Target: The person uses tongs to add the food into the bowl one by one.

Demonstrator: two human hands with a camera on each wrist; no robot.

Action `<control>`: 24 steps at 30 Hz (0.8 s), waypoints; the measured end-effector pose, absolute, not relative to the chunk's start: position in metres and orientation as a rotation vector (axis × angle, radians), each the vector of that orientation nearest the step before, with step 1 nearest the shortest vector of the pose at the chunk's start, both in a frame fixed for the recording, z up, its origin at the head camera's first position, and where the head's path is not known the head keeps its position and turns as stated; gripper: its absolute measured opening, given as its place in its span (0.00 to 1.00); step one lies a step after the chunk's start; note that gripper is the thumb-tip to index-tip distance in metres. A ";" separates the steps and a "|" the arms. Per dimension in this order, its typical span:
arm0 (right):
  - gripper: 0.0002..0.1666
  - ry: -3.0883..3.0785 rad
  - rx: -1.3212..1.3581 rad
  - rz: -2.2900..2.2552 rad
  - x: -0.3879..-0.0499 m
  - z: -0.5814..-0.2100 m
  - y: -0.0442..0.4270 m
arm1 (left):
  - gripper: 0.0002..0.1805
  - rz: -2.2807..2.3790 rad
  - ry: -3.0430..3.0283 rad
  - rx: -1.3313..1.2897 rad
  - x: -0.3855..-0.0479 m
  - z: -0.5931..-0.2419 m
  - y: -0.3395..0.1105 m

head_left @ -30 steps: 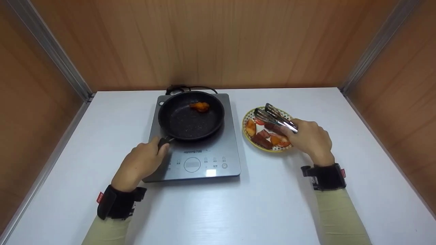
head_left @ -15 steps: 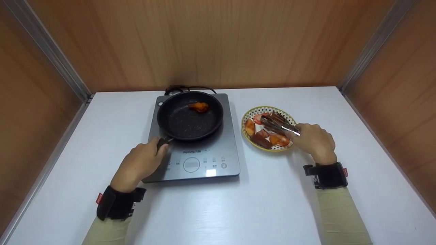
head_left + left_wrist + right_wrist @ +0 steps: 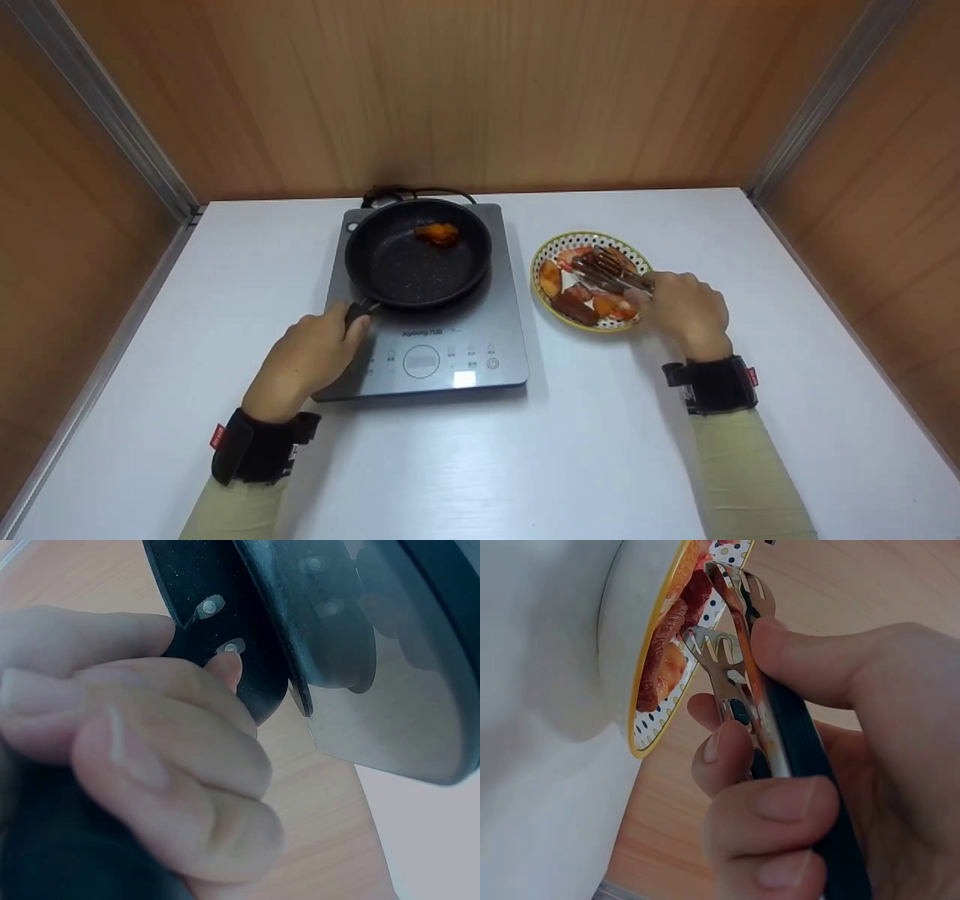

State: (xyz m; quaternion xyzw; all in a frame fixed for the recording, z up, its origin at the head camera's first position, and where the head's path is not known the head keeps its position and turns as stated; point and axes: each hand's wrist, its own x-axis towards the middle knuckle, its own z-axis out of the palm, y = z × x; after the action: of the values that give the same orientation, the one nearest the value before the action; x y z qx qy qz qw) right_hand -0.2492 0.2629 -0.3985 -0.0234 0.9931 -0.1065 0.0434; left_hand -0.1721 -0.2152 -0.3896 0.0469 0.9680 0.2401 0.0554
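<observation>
Left hand (image 3: 306, 364), lower left of the head frame, gripped the handle (image 3: 358, 310) of a black pan (image 3: 412, 277) holding one orange-brown piece (image 3: 437, 234) on the cooktop (image 3: 495, 319) left of centre, while the right hand (image 3: 686, 315) held metal tongs (image 3: 799, 724), prongs apart, at the plate (image 3: 577, 239) of food (image 3: 574, 308) right of centre.

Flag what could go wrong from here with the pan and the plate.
First, the tongs in the right hand reach among crowded food pieces on the plate and might push one off. Second, the left hand grips the handle close to the pan, so a slip could bring it against the pan; whether that is hot, I cannot tell.
</observation>
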 end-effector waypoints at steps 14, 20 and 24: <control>0.31 3.038 -0.032 -0.326 -0.249 -0.399 0.261 | 0.19 0.709 2.969 0.153 -0.173 -0.390 -0.214; 0.28 3.076 -0.022 -0.339 -0.252 -0.406 0.260 | 0.19 0.717 2.963 0.147 -0.172 -0.389 -0.214; 0.25 3.101 -0.033 -0.348 -0.253 -0.407 0.264 | 0.19 0.716 2.958 0.135 -0.172 -0.389 -0.214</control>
State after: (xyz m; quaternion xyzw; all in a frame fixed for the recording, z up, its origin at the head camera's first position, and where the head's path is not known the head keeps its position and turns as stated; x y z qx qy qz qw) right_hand -0.2526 0.2642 -0.4071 -0.0107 0.9936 -0.1116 0.0106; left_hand -0.1720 -0.2137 -0.3895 0.0444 0.9699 0.2348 0.0475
